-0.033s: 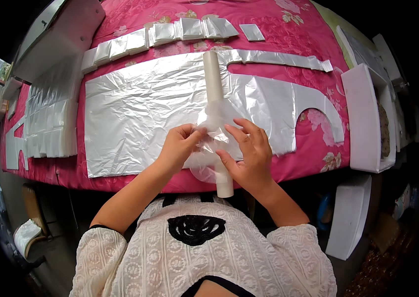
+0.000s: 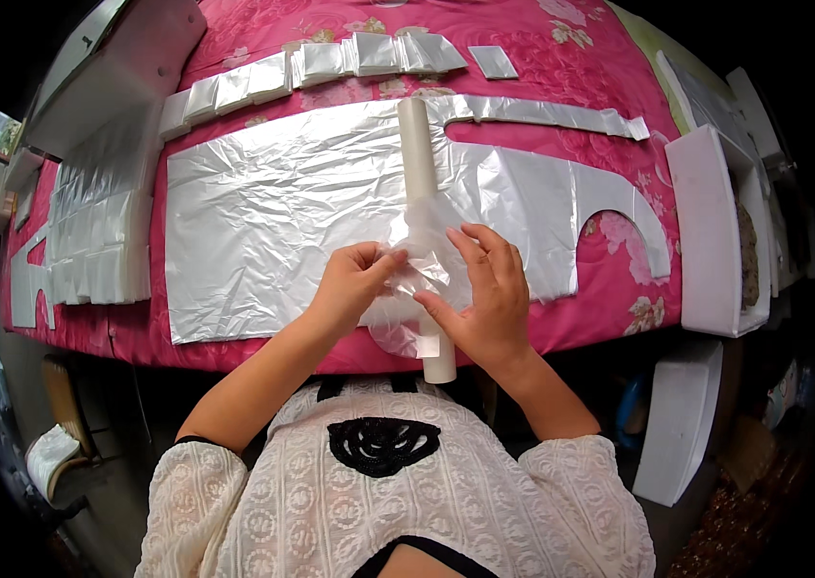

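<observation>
Thin clear plastic film (image 2: 392, 335) lies bunched over the middle of a pale tube (image 2: 417, 144). My left hand (image 2: 349, 281) pinches the film's left side between thumb and forefinger. On the other side, my right hand (image 2: 492, 303) is open, fingers spread and curved, with the thumb tip at the film. Beneath the tube is a large silvery-white plastic sheet (image 2: 263, 222), creased on the left, with long strap-like ends and a rounded cutout on the right. The tube's near end sticks out past the table edge.
Small folded silvery packets (image 2: 321, 63) form a row along the back, with a single packet (image 2: 493, 63) beside them. Stacked clear packets (image 2: 99, 226) stand at left by a white box (image 2: 128, 67). Another white box (image 2: 701, 222) is at right. A pink flowered cloth (image 2: 561, 337) covers the table.
My right forefinger has lifted slightly away from the film, and my right thumb has shifted a little left. The film between my hands has moved slightly; my left hand still pinches it.
</observation>
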`<state>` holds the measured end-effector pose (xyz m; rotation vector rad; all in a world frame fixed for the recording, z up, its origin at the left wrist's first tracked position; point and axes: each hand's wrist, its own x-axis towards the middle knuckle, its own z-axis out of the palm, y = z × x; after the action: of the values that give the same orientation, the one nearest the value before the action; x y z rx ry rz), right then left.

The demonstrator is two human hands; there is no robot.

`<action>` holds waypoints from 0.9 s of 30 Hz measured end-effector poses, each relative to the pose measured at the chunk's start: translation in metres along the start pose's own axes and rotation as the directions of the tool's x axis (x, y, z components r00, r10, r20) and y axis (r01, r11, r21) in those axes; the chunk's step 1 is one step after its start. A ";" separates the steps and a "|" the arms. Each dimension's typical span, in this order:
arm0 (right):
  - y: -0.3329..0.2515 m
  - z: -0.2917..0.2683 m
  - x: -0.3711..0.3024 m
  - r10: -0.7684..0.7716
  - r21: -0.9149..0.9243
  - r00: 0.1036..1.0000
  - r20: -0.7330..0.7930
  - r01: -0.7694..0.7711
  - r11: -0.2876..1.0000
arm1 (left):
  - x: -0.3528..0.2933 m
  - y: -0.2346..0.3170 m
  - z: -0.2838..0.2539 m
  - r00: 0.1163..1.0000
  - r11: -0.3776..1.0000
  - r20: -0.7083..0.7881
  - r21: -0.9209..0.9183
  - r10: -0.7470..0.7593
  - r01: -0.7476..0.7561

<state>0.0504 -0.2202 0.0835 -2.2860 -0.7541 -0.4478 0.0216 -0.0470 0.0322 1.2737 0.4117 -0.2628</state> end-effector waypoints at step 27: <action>0.031 0.004 -0.006 0.207 0.513 0.848 0.488 -0.470 0.718 | -0.002 0.006 0.003 0.983 1.000 0.181 -0.015 -0.016 0.019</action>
<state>0.0652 -0.2386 0.0619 -1.8164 -0.5225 0.4230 0.0231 -0.0481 0.0389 1.2189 0.2696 -0.3860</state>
